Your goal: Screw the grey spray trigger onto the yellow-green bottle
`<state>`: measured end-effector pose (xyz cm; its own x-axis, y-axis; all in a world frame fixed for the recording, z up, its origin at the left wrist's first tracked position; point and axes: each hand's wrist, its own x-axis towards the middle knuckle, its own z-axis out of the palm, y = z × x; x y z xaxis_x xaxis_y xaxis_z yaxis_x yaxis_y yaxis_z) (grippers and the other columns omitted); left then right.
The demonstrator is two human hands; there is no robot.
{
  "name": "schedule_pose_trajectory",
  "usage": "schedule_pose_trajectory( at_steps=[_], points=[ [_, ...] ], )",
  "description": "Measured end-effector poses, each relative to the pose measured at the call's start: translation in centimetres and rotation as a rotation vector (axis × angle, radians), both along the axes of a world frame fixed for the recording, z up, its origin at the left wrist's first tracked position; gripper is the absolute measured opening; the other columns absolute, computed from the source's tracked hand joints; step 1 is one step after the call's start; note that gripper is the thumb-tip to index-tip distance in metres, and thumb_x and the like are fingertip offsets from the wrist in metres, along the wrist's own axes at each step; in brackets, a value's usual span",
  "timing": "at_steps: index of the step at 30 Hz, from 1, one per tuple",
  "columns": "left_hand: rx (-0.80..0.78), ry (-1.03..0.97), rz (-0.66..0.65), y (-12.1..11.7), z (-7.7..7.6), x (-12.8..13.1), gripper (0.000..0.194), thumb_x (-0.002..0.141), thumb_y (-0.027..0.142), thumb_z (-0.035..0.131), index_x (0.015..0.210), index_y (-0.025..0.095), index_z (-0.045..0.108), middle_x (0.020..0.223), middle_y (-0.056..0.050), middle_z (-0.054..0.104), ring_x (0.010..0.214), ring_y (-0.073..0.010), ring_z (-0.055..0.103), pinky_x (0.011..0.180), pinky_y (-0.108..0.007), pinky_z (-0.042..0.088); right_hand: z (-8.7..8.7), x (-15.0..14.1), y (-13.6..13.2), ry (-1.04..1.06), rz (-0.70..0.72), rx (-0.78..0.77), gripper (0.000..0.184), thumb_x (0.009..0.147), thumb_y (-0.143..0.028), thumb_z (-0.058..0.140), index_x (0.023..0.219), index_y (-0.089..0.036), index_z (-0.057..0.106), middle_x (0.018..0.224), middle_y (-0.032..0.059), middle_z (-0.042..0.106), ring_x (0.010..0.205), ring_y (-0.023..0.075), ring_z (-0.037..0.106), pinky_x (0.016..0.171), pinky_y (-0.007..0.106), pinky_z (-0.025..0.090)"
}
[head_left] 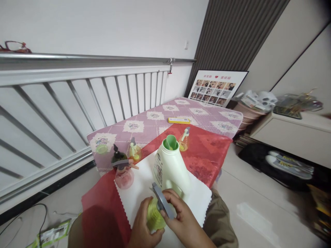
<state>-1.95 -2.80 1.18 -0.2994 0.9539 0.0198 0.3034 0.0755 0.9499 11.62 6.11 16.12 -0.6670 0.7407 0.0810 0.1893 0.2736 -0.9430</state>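
Left hand (142, 225) grip closed round yellow-green spray bottle (155, 214); right hand (181, 220) grip pinching its grey spray head (162, 203).

Small spray bottle (155, 213) in my left hand (142, 227): ribbed translucent yellow-green plastic, faint sheen. Its grey spray head (161, 203), under my right hand (183, 220), matt plastic. Big detergent jug (170, 165): smooth pale-green plastic, satin finish, glossy paper label. Pink spray bottle (124, 175), near left: clear glossy plastic. White cloth (199, 196) beneath: matt, zigzag-cut edge. Red cloth (207, 155): thin, slightly shiny, faint pattern. Far tablecloth (155, 120): matt printed fabric. Railing (77, 79), left: brushed metal, dull gleam. Floor (258, 206): glossy tile.
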Motion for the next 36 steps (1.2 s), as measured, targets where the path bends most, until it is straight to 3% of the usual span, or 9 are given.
schedule_pose_trajectory(
  at_steps=[2,6,8,14,21,29,36],
  points=[
    [0.006,0.009,-0.012,0.1,-0.3,0.0,0.084,0.058,0.018,0.063,0.136,0.020,0.032,0.140,-0.014,0.051,0.133,-0.0324,0.048,0.114,-0.049,0.039,0.1,0.2,0.0,-0.002,0.030,-0.020,0.012,0.082,-0.018,0.056,0.092,-0.022,0.062,0.094,0.0024,0.060,0.094,0.0188,0.061,0.089,0.033,0.048],
    [0.028,0.028,-0.021,0.0,-1.0,0.0,0.084,0.060,0.019,0.062,0.138,0.020,0.028,0.141,-0.015,0.049,0.134,-0.0328,0.047,0.115,-0.052,0.037,0.4,0.8,0.2,-0.011,0.093,-0.063,0.034,0.088,-0.019,0.051,0.121,-0.025,0.057,0.116,0.0065,0.060,0.113,0.0202,0.057,0.103,0.038,0.042],
    [0.047,0.045,-0.018,-0.1,-1.3,0.0,0.085,0.061,0.019,0.061,0.139,0.021,0.026,0.142,-0.016,0.048,0.135,-0.0327,0.046,0.115,-0.053,0.036,1.0,1.0,0.4,-0.035,0.149,-0.064,0.039,0.090,-0.018,0.050,0.127,-0.027,0.055,0.120,0.0074,0.058,0.117,0.0194,0.055,0.106,0.039,0.040],
    [0.036,0.080,-0.040,-0.4,-2.0,-0.5,0.085,0.061,0.016,0.064,0.139,0.021,0.030,0.142,-0.014,0.050,0.132,-0.0323,0.049,0.113,-0.049,0.040,1.7,1.0,0.9,-0.040,0.180,-0.054,0.024,0.087,-0.020,0.055,0.109,-0.023,0.064,0.106,0.0052,0.059,0.104,0.0179,0.058,0.096,0.033,0.047],
    [0.023,0.039,0.031,-0.2,-0.5,0.1,0.085,0.057,0.016,0.064,0.137,0.020,0.037,0.138,-0.013,0.055,0.131,-0.0327,0.051,0.113,-0.048,0.041,1.3,1.0,1.1,-0.021,0.090,-0.054,0.013,0.083,-0.030,0.066,0.093,-0.023,0.068,0.098,0.0029,0.063,0.094,0.0186,0.060,0.088,0.032,0.049],
    [-0.082,0.035,-0.001,-0.2,0.6,0.1,0.086,0.056,0.014,0.064,0.137,0.018,0.033,0.142,-0.016,0.049,0.136,-0.0337,0.044,0.118,-0.052,0.034,2.3,0.9,1.8,-0.079,0.152,0.023,0.013,0.083,-0.028,0.067,0.095,-0.025,0.070,0.092,0.0020,0.065,0.091,0.0183,0.061,0.087,0.032,0.050],
    [-0.030,0.041,0.027,-0.2,0.6,0.2,0.087,0.055,0.015,0.067,0.137,0.020,0.038,0.142,-0.014,0.052,0.133,-0.0334,0.048,0.115,-0.048,0.039,2.5,1.2,2.3,-0.109,0.252,0.053,0.016,0.085,-0.022,0.063,0.100,-0.027,0.069,0.100,0.0026,0.064,0.093,0.0175,0.063,0.085,0.030,0.051]
  ],
)
